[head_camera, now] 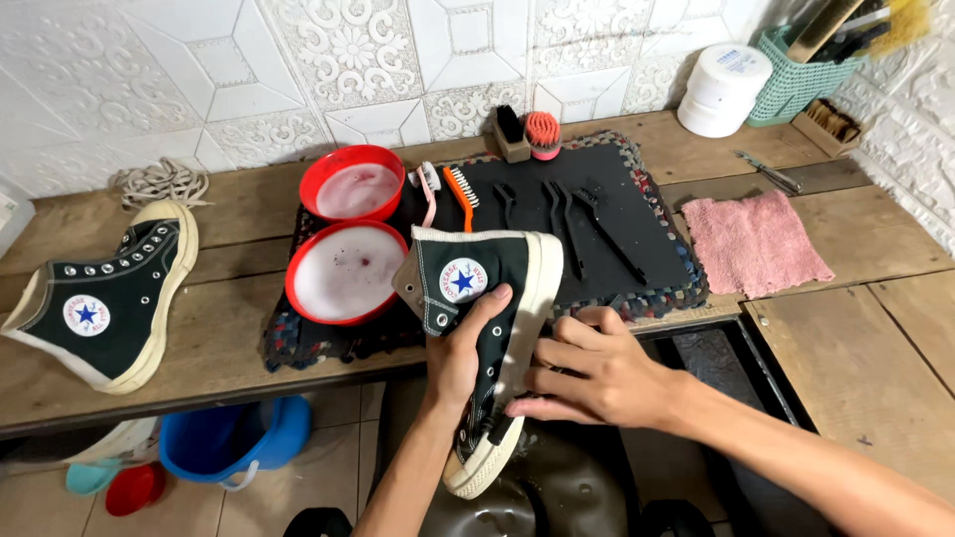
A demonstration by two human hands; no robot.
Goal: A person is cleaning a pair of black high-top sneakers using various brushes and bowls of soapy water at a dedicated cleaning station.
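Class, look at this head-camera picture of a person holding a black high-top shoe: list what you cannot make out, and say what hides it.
1. Head view: whatever the right hand presses to the shoe is hidden by its fingers.
2. The shoe's far side is turned away from the camera.
3. The tools in the green basket are cut off by the top edge.
4. The blue tub is half hidden under the bench.
5. The left hand covers part of the shoe's ankle.

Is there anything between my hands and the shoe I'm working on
Nothing visible. The left hand grips the black high-top shoe directly, and the right hand rests its fingers against the sole edge.
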